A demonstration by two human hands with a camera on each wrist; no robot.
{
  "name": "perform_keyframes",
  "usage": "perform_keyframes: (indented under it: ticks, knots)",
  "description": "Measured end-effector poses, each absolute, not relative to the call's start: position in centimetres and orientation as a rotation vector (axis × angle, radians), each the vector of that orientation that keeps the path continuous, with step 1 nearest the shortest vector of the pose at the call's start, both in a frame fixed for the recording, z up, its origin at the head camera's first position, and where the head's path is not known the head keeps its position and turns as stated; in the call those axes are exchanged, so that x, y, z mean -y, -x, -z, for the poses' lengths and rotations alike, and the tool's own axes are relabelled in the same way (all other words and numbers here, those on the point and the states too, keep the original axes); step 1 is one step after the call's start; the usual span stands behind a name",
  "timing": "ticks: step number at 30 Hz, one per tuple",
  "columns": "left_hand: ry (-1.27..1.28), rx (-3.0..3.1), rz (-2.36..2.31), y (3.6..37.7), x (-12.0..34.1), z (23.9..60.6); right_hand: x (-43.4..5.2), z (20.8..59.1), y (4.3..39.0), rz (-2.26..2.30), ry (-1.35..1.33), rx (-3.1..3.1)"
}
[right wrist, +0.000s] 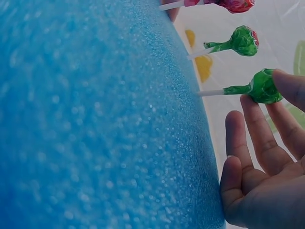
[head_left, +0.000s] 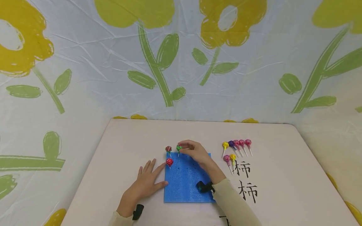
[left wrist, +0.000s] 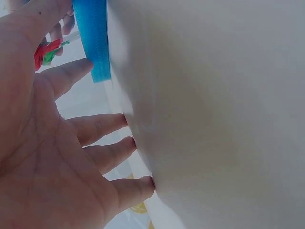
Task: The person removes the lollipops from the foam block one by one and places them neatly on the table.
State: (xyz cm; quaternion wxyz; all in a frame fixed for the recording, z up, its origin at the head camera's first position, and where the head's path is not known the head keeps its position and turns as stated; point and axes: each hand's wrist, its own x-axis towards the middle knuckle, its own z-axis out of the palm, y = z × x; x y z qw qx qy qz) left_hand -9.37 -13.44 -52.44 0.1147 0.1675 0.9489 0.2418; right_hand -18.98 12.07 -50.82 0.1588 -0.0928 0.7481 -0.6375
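The left hand (head_left: 145,182) lies flat on the table (head_left: 107,163), fingers spread wide and straight, holding nothing; its fingertips reach the left edge of the blue foam block (head_left: 186,185). In the left wrist view the same hand (left wrist: 52,157) shows an open palm with the fingertips (left wrist: 125,119) against the pale table surface (left wrist: 214,119), and a strip of the foam (left wrist: 95,38) lies just beyond the index finger.

The foam block is the only holder here. Three lollipops stand in it along its far left part: a red one (head_left: 169,161) at the left edge just beside the left index fingertip, a red-and-green one (head_left: 168,148) behind it at the far left corner, and a green one (head_left: 179,147) to the right of that, at the far edge.

The right hand (head_left: 195,151) reaches over the block and pinches the head of that green lollipop. The right wrist view shows fingertips (right wrist: 286,86) on the green wrapper (right wrist: 264,87), with the white stick running into the foam (right wrist: 95,119).

Right of the block, well apart from it, seven loose lollipops (head_left: 237,145) lie flat on the table in two rows, near black printed characters (head_left: 246,182).
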Motion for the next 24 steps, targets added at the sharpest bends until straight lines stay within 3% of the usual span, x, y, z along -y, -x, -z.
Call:
perform_keyframes:
  ticks: [24]
  knots:
    - [-0.479,-2.781,-0.718,9.4,13.3,52.4,-14.0,49.1,18.4,1.953,0.238,-2.098]
